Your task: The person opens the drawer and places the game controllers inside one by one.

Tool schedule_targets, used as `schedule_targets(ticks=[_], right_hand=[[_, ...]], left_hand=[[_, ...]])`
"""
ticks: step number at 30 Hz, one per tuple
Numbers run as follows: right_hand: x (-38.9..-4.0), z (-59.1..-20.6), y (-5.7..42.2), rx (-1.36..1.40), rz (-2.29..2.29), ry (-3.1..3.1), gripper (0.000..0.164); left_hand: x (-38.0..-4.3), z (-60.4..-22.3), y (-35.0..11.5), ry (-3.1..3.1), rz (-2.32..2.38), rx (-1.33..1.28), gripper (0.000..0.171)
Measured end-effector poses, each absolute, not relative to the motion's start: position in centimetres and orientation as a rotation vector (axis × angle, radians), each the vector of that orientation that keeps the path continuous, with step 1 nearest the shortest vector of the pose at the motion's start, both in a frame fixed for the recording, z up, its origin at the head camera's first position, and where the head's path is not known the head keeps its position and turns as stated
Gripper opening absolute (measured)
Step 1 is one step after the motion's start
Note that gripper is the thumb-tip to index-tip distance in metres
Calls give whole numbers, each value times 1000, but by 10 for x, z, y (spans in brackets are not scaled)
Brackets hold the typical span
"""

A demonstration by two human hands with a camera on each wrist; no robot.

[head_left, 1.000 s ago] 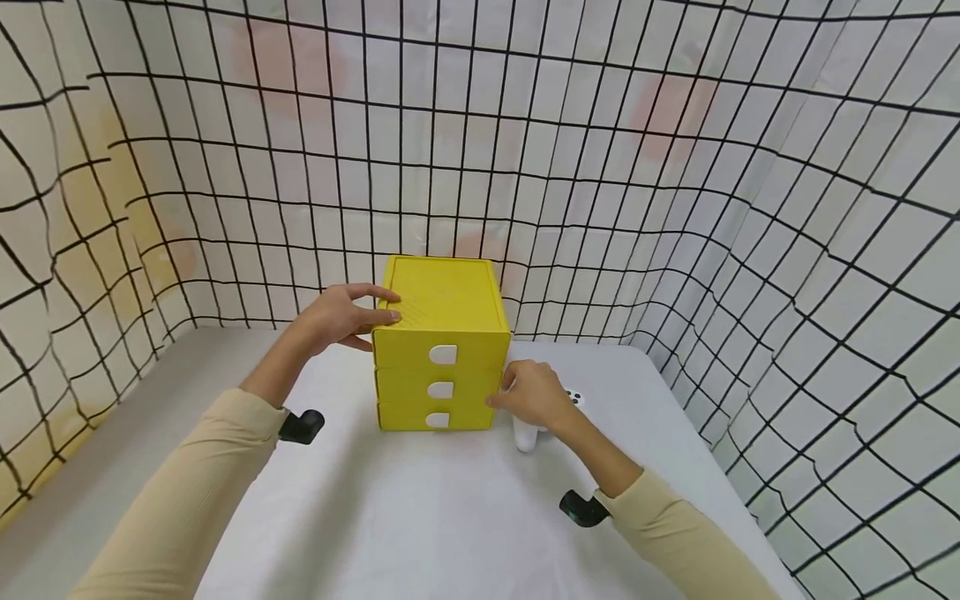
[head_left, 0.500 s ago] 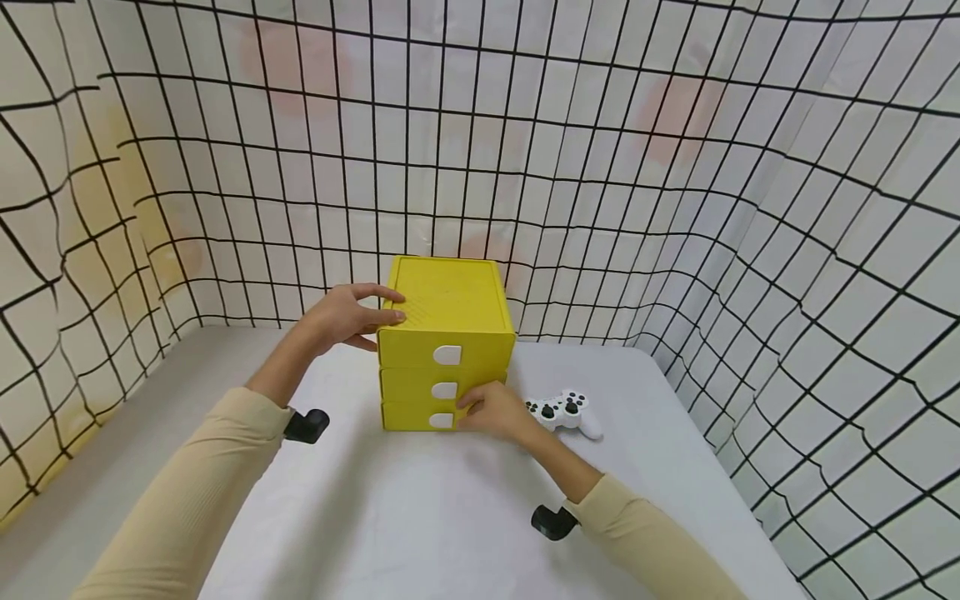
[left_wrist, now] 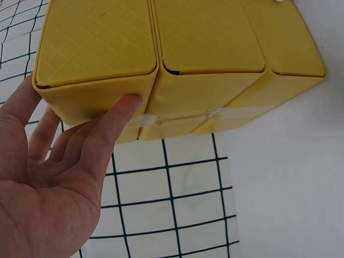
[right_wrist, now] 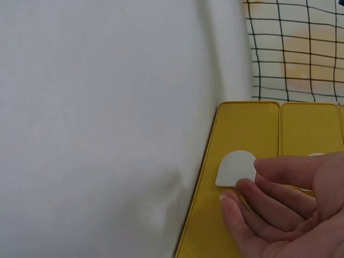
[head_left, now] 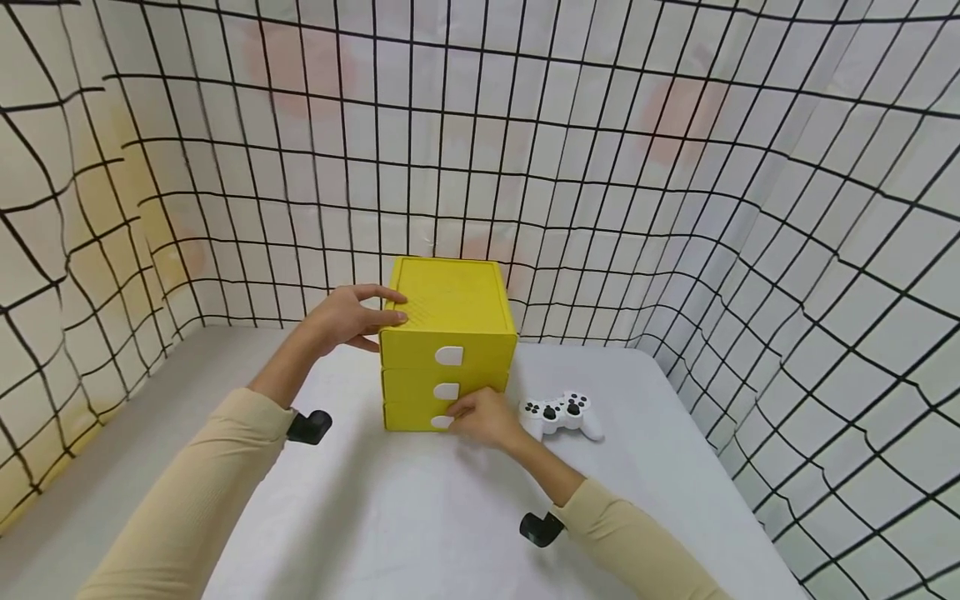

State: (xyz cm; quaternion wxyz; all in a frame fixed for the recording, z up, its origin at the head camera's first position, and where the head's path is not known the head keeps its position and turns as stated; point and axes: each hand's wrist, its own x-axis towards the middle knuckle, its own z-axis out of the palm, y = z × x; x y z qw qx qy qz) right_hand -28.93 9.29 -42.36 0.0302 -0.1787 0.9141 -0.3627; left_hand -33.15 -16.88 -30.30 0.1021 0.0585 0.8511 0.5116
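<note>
A yellow three-drawer box [head_left: 450,293] stands on the white table, each drawer front bearing a white rounded tab. My left hand [head_left: 347,319] rests at its upper left edge, fingers fairly straight; in the left wrist view the fingertips [left_wrist: 129,105] touch the yellow side. At the lowest drawer [head_left: 408,417], my right hand [head_left: 486,419] has its fingers loosely bent. Up close in the right wrist view, thumb and forefinger are right at the edge of the bottom white tab [right_wrist: 236,168], with a gap between them. Nothing else is in either hand.
A white game controller [head_left: 562,415] lies on the table to the right of the box. Black grid netting [head_left: 570,183] over pale cloth encloses the back and sides. The white tabletop [head_left: 427,517] extends in front of the box.
My right hand has moved left from the box's lower right corner, across the front to the bottom tab, uncovering the game controller. My left hand has stayed at the upper left edge.
</note>
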Motion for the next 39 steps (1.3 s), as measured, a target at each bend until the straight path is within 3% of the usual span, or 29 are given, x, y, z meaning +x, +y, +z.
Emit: schedule_targets(ticks=[16,39], right_hand=[[-289,-436,89,-562,-1190,2939,4],[-240,-419,100,-597,-995,2700,8]], left_hand=[[-332,-305,-169,2504,1508,165,53],[-332,-305,-169,2506,1512,184,53]])
